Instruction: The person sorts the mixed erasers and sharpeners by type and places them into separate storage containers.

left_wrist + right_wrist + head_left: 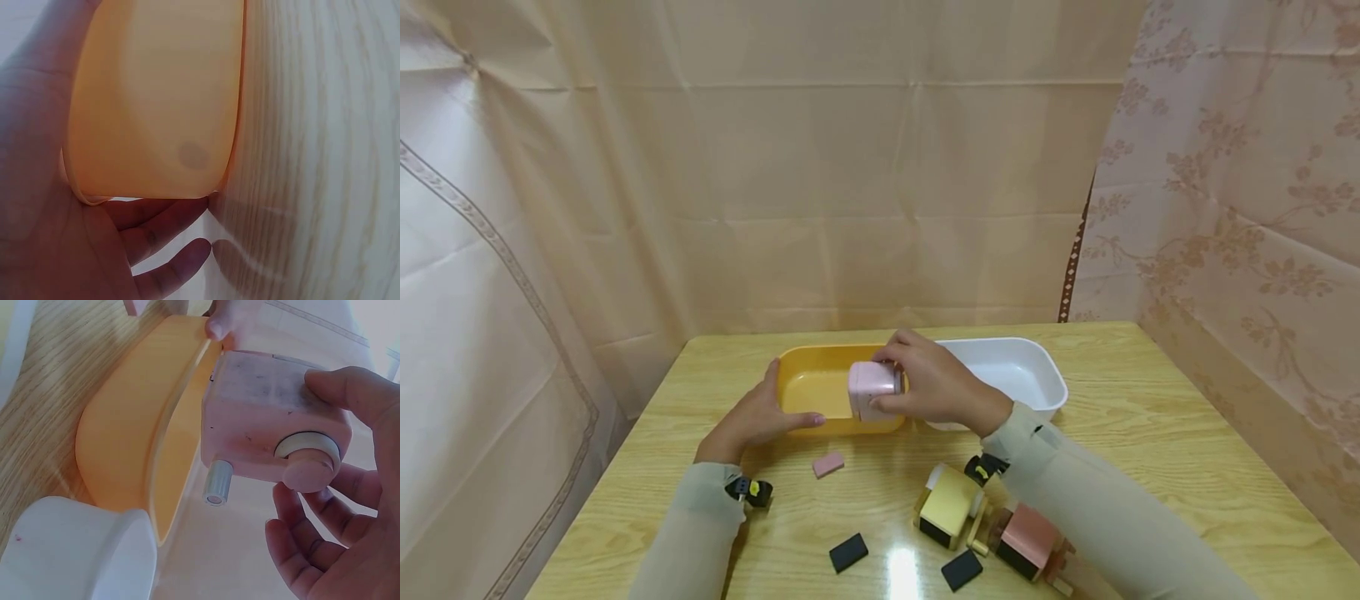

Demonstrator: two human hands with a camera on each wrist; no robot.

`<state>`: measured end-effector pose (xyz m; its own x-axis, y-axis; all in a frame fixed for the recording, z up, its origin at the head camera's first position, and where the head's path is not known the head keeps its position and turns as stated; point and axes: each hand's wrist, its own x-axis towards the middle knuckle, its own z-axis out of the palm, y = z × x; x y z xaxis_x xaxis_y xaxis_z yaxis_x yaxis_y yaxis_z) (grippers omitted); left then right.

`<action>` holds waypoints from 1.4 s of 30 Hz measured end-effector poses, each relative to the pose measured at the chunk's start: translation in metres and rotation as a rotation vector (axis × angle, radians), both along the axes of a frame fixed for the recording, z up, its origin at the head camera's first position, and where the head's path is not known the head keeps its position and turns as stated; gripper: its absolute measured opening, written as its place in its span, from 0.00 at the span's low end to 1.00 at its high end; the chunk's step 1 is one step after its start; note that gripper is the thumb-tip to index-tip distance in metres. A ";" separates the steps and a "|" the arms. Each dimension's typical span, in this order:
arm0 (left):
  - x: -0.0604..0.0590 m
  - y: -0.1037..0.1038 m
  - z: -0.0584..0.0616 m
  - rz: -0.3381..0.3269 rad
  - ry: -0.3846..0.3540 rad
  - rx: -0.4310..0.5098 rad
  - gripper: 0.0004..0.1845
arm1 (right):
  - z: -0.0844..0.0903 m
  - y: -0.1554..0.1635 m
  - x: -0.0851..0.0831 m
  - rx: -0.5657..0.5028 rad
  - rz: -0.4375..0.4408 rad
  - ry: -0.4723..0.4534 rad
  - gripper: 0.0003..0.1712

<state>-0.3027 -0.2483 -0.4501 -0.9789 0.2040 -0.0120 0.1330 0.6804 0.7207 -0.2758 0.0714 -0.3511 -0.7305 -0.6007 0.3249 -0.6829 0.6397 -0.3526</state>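
Note:
My right hand (901, 382) holds a pink block toy (868, 388) over the right end of a yellow tray (812, 390). In the right wrist view the pink block toy (275, 419) shows a silver peg and a round pink knob, and my right hand (337, 512) pinches it between thumb and fingers. My left hand (767, 408) grips the tray's near left corner, thumb along the front wall. The left wrist view shows my left hand (44, 187) against the yellow tray (156, 100), which stands on the wooden table (325, 156).
A white tray (1037, 387) stands right of the yellow one. Nearer me lie a small pink block (828, 464), two black blocks (848, 552) (961, 570), a yellow toy block (949, 504) and a pink toy block (1028, 540). Curtains close the back and the right side.

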 end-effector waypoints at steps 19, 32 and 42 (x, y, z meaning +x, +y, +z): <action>0.002 0.000 0.002 -0.004 0.002 -0.005 0.67 | -0.012 -0.003 -0.015 -0.020 -0.047 0.048 0.31; 0.005 -0.002 0.003 0.027 0.007 -0.157 0.80 | -0.027 -0.008 -0.025 -0.011 -0.075 0.038 0.31; 0.005 -0.002 0.002 0.008 0.045 -0.124 0.77 | -0.030 -0.011 -0.028 -0.012 -0.082 0.032 0.29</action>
